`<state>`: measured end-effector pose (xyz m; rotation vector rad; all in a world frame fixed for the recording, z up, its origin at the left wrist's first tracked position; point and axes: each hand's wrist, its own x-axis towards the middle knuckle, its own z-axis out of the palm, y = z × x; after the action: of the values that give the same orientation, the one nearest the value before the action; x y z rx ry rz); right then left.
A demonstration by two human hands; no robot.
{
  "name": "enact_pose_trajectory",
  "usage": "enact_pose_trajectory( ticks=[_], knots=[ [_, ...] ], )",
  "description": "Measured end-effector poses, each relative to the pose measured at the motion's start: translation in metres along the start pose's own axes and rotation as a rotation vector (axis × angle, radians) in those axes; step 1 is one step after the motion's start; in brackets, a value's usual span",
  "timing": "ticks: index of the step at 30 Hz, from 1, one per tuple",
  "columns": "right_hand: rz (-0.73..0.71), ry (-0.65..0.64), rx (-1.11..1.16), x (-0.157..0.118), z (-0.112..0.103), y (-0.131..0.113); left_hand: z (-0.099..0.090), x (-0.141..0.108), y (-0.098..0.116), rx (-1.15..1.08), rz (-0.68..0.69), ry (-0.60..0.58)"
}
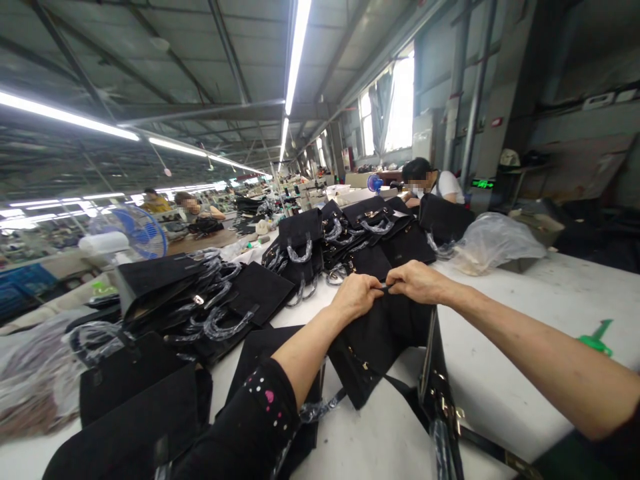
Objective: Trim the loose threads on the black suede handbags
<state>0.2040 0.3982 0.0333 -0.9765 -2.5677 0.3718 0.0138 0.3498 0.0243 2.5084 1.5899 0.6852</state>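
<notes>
My left hand (356,295) and my right hand (416,283) meet over the white table, each with its fingers pinched on the upper edge of a black handbag (373,343). The bag hangs down below my hands, and small gold metal fittings show on its side. Close to its right stands another black handbag (440,400) with gold hardware and a strap, partly cut off by the frame's bottom. A plastic-wrapped handle (323,405) lies under my left forearm. What exactly sits between my fingertips is too small to make out.
Piles of black handbags (260,290) with wrapped handles cover the left and far side of the white table (500,320). A clear plastic bag (500,240) and a green tool (597,339) are on the right. A co-worker (450,187) sits beyond; a blue fan (133,232) stands left.
</notes>
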Motion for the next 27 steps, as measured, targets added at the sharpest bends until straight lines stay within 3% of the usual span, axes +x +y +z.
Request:
enact_pose_trajectory(
  ticks=[8,13,16,20,23,27],
  knots=[
    [0.053,-0.031,-0.013,0.003,0.0,0.0,-0.006,0.001,0.004,-0.023,-0.081,-0.045],
    [0.012,-0.096,-0.111,-0.003,-0.002,-0.004,-0.008,0.003,0.01,-0.052,-0.11,-0.074],
    [0.035,-0.09,-0.157,-0.007,-0.003,-0.002,-0.014,-0.001,0.006,-0.173,-0.121,-0.138],
    [0.053,-0.08,-0.165,-0.014,-0.008,0.005,-0.031,-0.023,0.003,-0.416,-0.221,-0.251],
    [0.036,-0.078,-0.156,-0.016,-0.011,0.005,-0.041,-0.049,0.008,-0.588,-0.209,-0.312],
    [-0.014,-0.074,-0.146,-0.009,-0.011,-0.004,-0.038,-0.074,0.017,-0.834,-0.231,-0.324]
  ],
)
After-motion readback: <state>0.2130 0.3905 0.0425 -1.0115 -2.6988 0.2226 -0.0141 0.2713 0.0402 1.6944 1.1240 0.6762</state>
